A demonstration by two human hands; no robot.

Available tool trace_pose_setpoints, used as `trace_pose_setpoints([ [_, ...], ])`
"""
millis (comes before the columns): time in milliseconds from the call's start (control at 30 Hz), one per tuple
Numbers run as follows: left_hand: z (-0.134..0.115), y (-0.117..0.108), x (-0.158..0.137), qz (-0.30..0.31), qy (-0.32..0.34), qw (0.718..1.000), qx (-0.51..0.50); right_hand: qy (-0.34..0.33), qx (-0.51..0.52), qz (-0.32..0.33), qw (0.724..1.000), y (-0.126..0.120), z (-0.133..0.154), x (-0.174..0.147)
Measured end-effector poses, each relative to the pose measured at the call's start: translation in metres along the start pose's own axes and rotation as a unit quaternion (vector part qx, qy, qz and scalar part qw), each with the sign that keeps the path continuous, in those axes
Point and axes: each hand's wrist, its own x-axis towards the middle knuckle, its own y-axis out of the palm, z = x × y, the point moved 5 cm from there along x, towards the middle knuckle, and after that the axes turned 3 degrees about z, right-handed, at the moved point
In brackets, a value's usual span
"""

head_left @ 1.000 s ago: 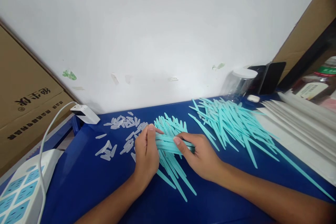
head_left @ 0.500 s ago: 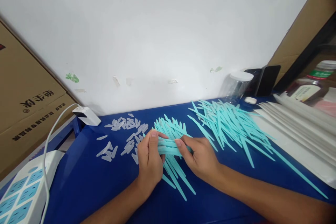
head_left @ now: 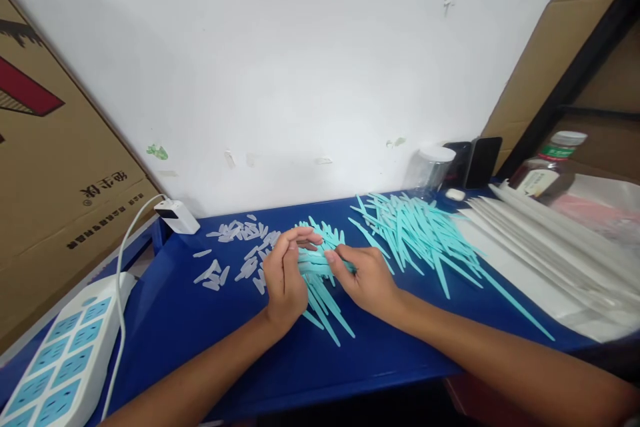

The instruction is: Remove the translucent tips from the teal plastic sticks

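Between my hands is a small bundle of turquoise tapered sticks [head_left: 314, 261], lying roughly sideways. My right hand [head_left: 369, 280] grips its right end, the thumb on top and the other fingers mostly hidden beneath. At the bundle's left end, my left hand [head_left: 289, 279] is cupped with its palm towards the stick ends; its fingers arch over them, stretched and lifted. Under and behind the hands lies a pile of similar turquoise sticks [head_left: 327, 312], pointing towards me. Left of my left hand, small frosted translucent pieces [head_left: 243, 231] are scattered on the blue table [head_left: 200, 340].
A larger heap of turquoise sticks [head_left: 420, 233] lies to the right, beside white plastic bags [head_left: 545, 273]. Behind stand a clear lidded jar [head_left: 433, 170] and a dark phone [head_left: 483, 162]. On the left are a white charger [head_left: 177, 217], its cable and a power strip [head_left: 70, 353].
My left fingers have lifted and stretched over the bundle, where they were wrapped around its left end. My right hand keeps its grip. The camera view has shifted.
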Motion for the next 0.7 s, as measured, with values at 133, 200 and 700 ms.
trace_pose_setpoints([
  [133,-0.004,0.003,-0.002,0.017,0.011,1.000,0.004,-0.019,-0.024,-0.038,0.999,-0.006,0.005,0.001],
  [200,-0.013,0.003,0.000,0.025,0.042,0.999,0.008,-0.029,-0.031,-0.051,0.998,-0.010,0.008,0.002],
  [700,-0.094,-0.033,-0.011,0.053,0.006,0.972,0.227,0.115,-0.266,0.161,0.944,-0.066,-0.020,-0.017],
])
